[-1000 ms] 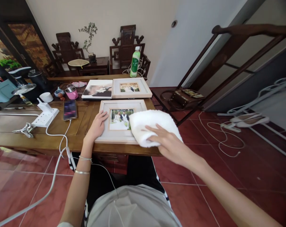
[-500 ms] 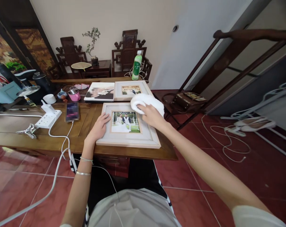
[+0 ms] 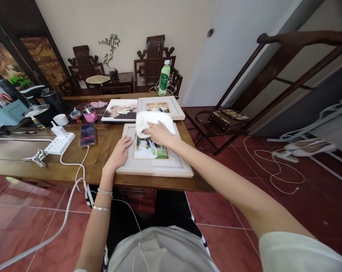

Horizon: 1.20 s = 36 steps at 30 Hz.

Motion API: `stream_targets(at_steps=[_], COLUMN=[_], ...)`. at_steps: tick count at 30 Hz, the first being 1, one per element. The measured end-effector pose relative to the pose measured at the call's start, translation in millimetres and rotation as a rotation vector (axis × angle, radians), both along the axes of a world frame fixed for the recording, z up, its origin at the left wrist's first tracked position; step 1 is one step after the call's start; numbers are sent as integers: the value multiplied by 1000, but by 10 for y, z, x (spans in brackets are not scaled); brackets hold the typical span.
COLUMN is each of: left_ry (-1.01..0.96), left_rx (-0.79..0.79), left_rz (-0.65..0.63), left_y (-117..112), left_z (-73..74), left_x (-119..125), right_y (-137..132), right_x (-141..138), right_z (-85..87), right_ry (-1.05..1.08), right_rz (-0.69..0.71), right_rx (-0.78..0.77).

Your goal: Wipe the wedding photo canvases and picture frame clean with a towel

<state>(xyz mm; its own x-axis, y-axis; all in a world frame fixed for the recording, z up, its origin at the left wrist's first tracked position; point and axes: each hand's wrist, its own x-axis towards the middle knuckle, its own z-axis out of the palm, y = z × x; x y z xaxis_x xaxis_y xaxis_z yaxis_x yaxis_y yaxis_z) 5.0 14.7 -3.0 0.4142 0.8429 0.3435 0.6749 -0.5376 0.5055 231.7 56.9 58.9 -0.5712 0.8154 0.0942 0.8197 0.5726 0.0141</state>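
A pale wooden photo frame [image 3: 156,168] with a wedding picture lies flat at the near edge of the brown wooden table [image 3: 32,164]. My left hand [image 3: 119,152] rests flat on the frame's left border, fingers stretched out. My right hand [image 3: 159,134] presses a folded white towel [image 3: 151,120] onto the frame's top edge and the upper part of the picture. Behind it lie a second pale frame [image 3: 175,107] and a frameless photo print [image 3: 120,110].
A phone [image 3: 87,134] on a cable, a white power strip [image 3: 59,140], a metal clip [image 3: 36,156], a pink cup [image 3: 89,113] and a white cup [image 3: 60,119] sit to the left. A green bottle [image 3: 164,78] stands at the back. Carved chairs and a bag [image 3: 226,118] stand beyond; cables trail over the red tiles.
My right hand has carried the towel from the frame's right side up to its top right corner, then left along the top edge. My left hand stays on the left border.
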Motion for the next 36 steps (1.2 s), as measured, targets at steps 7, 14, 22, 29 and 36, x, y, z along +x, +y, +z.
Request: stream_targets(at_steps=[7, 14, 22, 29, 36], left_ry=[23, 34, 28, 35, 44], left_rx=[-6, 3, -27, -21, -26], left_rz=[18, 35, 5, -11, 21], left_y=[-19, -22, -25, -24, -38], left_z=[49, 77, 91, 90, 119], left_x=[17, 36, -5, -34, 7], right_y=[-145, -915, -1420, -487, -361], right_x=[731, 753, 749, 824, 785], right_z=[157, 156, 248, 17, -49], right_ry=[-54, -48, 15, 127, 90], right_rz=[-171, -107, -117, -246, -235], right_rx=[-35, -114, -204, -51, 17])
